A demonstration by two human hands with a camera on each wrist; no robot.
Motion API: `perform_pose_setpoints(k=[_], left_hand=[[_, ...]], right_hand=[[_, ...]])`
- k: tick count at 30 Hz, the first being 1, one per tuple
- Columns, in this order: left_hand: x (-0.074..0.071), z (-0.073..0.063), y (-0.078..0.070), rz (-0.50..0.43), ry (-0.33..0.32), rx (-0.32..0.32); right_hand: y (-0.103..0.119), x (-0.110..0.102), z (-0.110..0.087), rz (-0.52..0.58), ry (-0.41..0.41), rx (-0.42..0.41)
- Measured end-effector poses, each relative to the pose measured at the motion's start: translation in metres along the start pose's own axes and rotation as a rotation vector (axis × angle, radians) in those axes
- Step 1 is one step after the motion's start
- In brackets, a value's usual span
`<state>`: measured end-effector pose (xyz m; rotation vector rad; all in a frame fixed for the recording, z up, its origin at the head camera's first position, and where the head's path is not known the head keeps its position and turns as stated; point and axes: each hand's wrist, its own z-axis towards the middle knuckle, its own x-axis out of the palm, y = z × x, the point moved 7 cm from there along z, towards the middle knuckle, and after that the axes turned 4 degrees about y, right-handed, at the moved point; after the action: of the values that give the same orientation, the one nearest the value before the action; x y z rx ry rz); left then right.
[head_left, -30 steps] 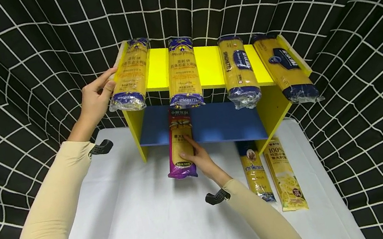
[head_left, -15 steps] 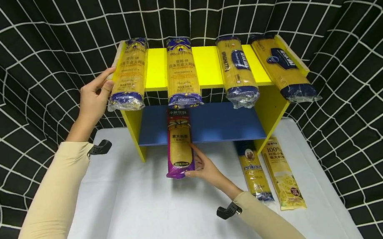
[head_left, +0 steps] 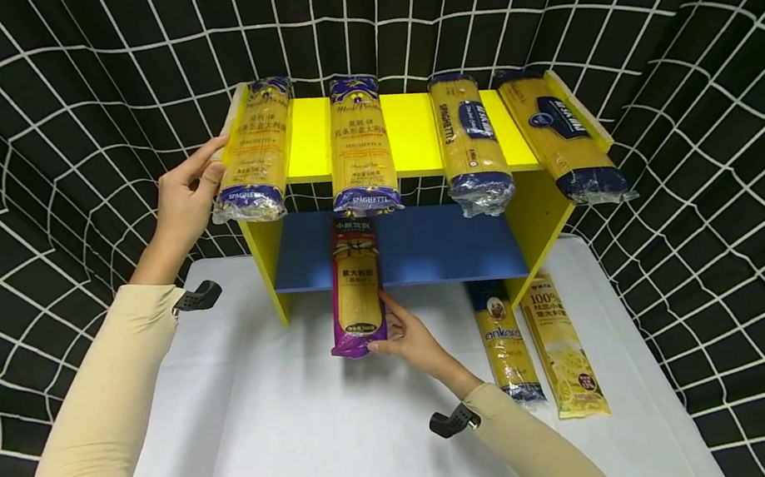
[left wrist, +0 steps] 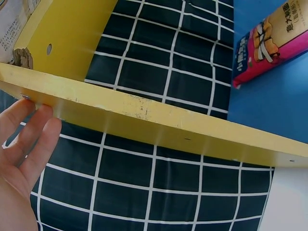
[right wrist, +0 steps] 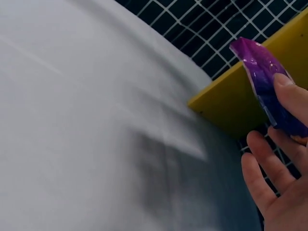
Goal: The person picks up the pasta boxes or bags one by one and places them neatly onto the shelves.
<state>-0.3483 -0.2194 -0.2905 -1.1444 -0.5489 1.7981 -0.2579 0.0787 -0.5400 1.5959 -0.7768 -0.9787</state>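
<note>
Hold shifted to the edge

Head: I see the right hand has slid from the face of the long purple-and-yellow plastic packet to its edge, probably firming control. Beyond those fingers it overlaps the flat blue board, far tip hidden. Left wrist: the left hand touches the flat yellow panel; thumb unseen, clamped I can't tell. Right wrist: thumb and fingers pinch the packet, mostly cut off.

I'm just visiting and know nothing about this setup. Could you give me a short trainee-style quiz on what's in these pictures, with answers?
1. Fill in: the purple-ended pack juts past the front edge of the ____ shelf.
2. True or false: the left hand holds that pack.
3. How many pasta packs lie on the yellow top board?

Key: 1. Blue. 2. False; the right hand holds it. 3. Four.
</note>
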Motion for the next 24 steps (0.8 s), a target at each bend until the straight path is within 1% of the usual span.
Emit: perform_pose_setpoints(k=[2, 4, 10, 12, 19, 24], left_hand=[[0.000, 0.000, 0.001, 0.003, -0.001, 0.003], [0.000, 0.002, 0.006, 0.002, -0.002, 0.002], [0.002, 0.011, 0.031, 0.010, -0.007, -0.005], [0.002, 0.011, 0.035, 0.014, -0.006, -0.002], [0.002, 0.010, 0.034, 0.020, -0.005, 0.003], [0.002, 0.011, 0.035, 0.027, -0.007, 0.002]], right_hand=[[0.000, 0.000, 0.001, 0.002, 0.002, 0.006], [0.000, 0.000, 0.003, 0.002, 0.007, 0.009], [0.003, 0.001, 0.011, -0.035, 0.013, 0.006], [0.005, 0.002, 0.014, -0.047, 0.015, 0.015], [0.009, 0.010, 0.026, 0.009, 0.060, 0.052], [0.011, 0.016, 0.035, -0.010, 0.082, 0.074]])
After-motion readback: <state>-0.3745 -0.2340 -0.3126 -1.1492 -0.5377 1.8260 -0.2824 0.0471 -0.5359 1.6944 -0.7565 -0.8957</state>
